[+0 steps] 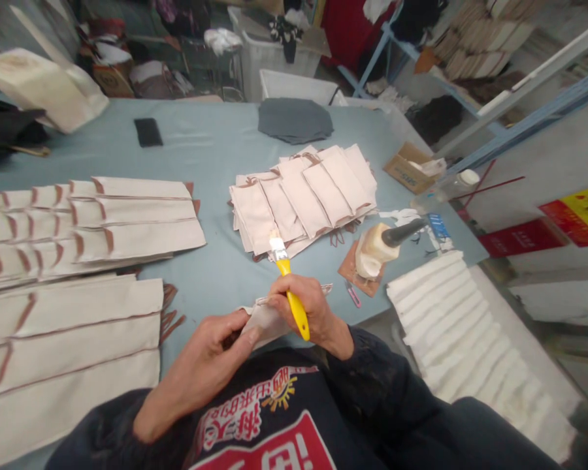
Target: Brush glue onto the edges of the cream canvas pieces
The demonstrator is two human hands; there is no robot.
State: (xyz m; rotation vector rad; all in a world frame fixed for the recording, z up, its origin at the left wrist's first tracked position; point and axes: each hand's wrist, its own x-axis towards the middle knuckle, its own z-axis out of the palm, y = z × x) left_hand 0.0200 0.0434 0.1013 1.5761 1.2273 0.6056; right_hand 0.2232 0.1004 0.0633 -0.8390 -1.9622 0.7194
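Observation:
My right hand (306, 307) is closed round the yellow handle of a paintbrush (284, 261), whose pale bristles point away from me toward a pile of cream fabric pieces (318, 189). Close to my body, my left hand (210, 352) grips a cream fabric piece (269, 326) between thumb and fingers. The right hand's fingers also seem to touch this piece's upper edge. Right of the pile stands a cream bottle (375, 248) with a dark nozzle, on a brown square pad (345, 264). A pink cutter (353, 294) lies beside the pad.
Overlapping rows of cream pieces with brown edges (147, 225) cover the table's left side. Dark grey sheets (295, 119) and a black phone-like slab (147, 132) lie farther back. At right are a small cardboard box (411, 168), a clear bottle (445, 189) and stacked white strips (451, 320).

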